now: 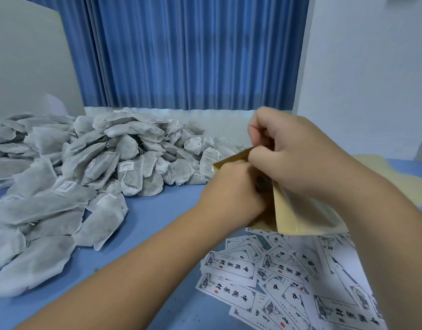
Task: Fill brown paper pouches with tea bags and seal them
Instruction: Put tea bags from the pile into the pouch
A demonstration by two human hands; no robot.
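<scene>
Both the left hand and right hand pinch the brown pouch's mouth above the worktop's right side; uneven pulling could tear it or spill its contents.

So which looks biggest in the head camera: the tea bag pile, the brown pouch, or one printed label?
1. tea bag pile
2. brown pouch, partly hidden by both hands
3. one printed label, smallest though near the camera

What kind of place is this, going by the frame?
Probably a small hand-packing workstation, not a factory line. A big loose heap of tea bags covers the blue table, printed labels lie scattered in front, and both hands hold a brown paper pouch.
</scene>
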